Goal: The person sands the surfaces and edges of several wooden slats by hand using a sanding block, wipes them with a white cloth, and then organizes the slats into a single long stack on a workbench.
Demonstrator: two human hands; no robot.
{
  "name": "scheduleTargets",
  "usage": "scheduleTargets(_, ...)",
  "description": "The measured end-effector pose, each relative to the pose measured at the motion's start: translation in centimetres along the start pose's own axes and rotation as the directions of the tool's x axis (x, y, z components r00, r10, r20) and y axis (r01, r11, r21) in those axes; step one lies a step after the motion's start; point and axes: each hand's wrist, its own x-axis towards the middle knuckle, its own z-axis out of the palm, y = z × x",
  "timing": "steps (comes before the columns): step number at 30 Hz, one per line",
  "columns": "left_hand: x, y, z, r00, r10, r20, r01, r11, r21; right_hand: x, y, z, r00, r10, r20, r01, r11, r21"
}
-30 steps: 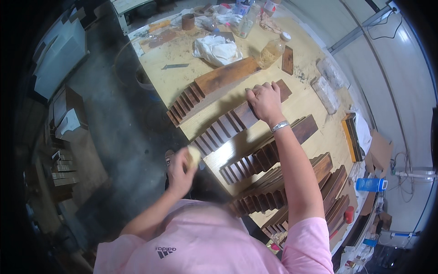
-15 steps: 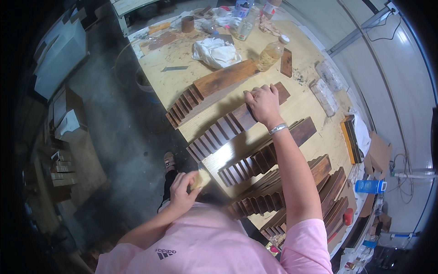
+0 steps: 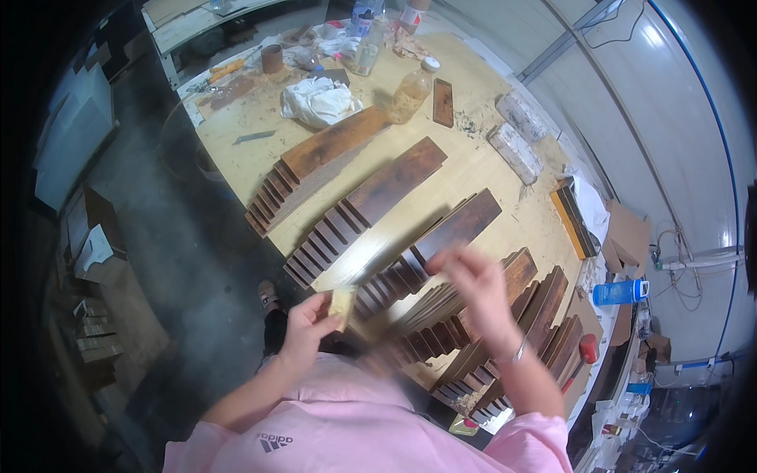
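Observation:
My left hand (image 3: 303, 327) pinches a pale yellow block (image 3: 342, 307), perhaps a sponge or folded cloth, just off the table's near edge. Blurred by motion, my right hand (image 3: 479, 296) hangs over the stacks on the right, its grip unclear. Dark brown wooden boards lie fanned out in slanting rows, their ends stepped like stairs. One fanned row (image 3: 398, 177) lies in the middle, and another row (image 3: 465, 221) is nearest my right hand. A farther row (image 3: 335, 143) lies beyond them, and more boards (image 3: 544, 307) are piled to the right.
On the table's far side are a bottle of yellowish liquid (image 3: 412, 93), a crumpled white cloth (image 3: 319, 101), a single small board (image 3: 443, 102) and a brown cup (image 3: 272, 58). Wrapped white blocks (image 3: 515, 151), a blue bottle (image 3: 619, 292) and a red-headed tool (image 3: 589, 348) line the right side.
My right hand has left the middle row of boards and pulled back toward me. My left hand has brought the yellow block closer to the table. The view has shifted.

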Motion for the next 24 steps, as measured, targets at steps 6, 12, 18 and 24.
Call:
scheduleTargets(6, 0.9, 0.6, -1.2, 0.983, -0.118, 0.138, 0.137, 0.981, -0.14, -10.2, 7.0, 10.7, 0.959, 0.249, 0.133, -0.282, 0.851, 0.443)
scheduleTargets(12, 3.8, -0.5, -3.4, 0.961, -0.212, 0.18, 0.217, 0.976, -0.01, -9.5, 8.1, 16.8, 0.949, 0.257, -0.185, -0.21, 0.948, 0.239)
scheduleTargets(18, 5.8, -1.1, -4.8, 0.893, -0.316, 0.32, 0.322, 0.946, 0.034, -6.5, 12.4, 20.8, 0.861, 0.126, -0.492, -0.132, 0.991, 0.022)
scheduleTargets(24, 5.2, -1.1, -5.2, 0.866, -0.329, 0.376, 0.298, 0.944, 0.141, -7.0, 12.5, 22.3, 0.812, 0.242, -0.532, -0.216, 0.97, 0.111)
